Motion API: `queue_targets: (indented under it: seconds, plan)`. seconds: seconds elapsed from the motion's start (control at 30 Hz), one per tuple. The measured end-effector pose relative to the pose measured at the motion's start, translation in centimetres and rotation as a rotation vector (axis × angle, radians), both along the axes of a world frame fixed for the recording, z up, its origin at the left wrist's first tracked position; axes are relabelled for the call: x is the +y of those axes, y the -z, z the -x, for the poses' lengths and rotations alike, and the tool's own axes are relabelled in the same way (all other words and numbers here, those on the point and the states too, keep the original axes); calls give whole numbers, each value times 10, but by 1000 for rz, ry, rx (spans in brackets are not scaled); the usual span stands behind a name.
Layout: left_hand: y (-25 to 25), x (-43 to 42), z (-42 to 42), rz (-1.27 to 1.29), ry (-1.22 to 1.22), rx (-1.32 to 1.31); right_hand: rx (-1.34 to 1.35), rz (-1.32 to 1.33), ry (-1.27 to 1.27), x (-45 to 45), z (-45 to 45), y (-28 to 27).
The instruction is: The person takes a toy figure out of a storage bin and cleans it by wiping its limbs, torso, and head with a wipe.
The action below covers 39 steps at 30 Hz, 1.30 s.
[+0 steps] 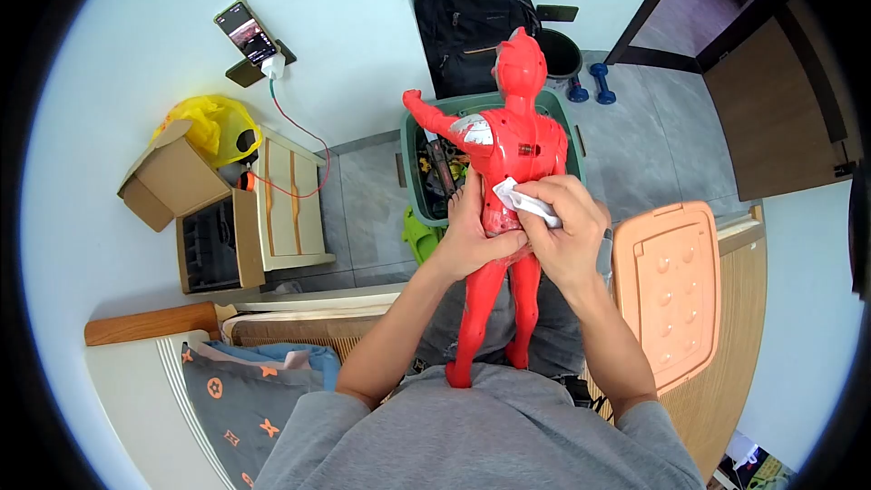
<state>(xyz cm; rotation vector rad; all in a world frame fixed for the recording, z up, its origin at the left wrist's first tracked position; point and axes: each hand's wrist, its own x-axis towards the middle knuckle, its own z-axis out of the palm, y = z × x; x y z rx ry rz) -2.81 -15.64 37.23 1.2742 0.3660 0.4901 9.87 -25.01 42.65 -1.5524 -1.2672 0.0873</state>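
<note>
A large red toy figure [522,159] stands upright before me with its back towards me and one arm stretched out to the left. My left hand [474,236] is wrapped round its waist from the left. Pinched in my right hand [567,231] is a crumpled white cloth or tissue [528,203], pressed against the figure's lower back. A silvery white patch shows on the figure's left shoulder. Behind the figure is a green bin [414,183] holding dark, mixed items that I cannot make out singly.
An orange lid [670,295] lies at the right. At the left are an open cardboard box [249,238], a small cabinet [295,204] and a yellow bag [204,122]. A black backpack [472,18], blue dumbbells [601,83] and a wall-mounted phone [245,34] are further off.
</note>
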Motion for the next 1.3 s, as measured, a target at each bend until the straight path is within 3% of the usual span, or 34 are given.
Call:
queue_targets:
  seconds: [0.1,0.2,0.3,0.37,0.43,0.5,0.57,0.77,0.83,1.07,1.2,1.3]
  plan:
    - [-2,0,-1,-28,-11,-16,37,20,-21,-2,0,1]
    - [-6,-6,-7,-85,-185,-25,27,10,-16,-1,-4,3]
    - [-3,-6,-6,-16,-150,-27,23,-46,32,2,-6,3]
    - [-2,-8,-5,100,-144,-65,265,-90,56,-1,-9,8]
    - [-8,-7,-1,112,-98,-35,334,-136,72,-2,-13,12]
    - [-11,-6,0,300,-56,-118,658,-131,119,-2,-15,14]
    - [-8,-4,1,312,-16,-134,677,-100,95,-6,-14,4]
    - [-8,-3,0,365,44,-141,633,-197,149,-1,-10,1]
    - [-3,-4,0,341,-7,-155,193,-149,73,2,-14,7]
    - [-4,-6,2,373,-34,-126,131,-58,94,-1,-4,20]
    - [6,-1,1,179,-62,-82,67,-41,90,-11,5,20]
    - [6,-6,-3,225,-131,-136,51,-5,83,-11,0,17]
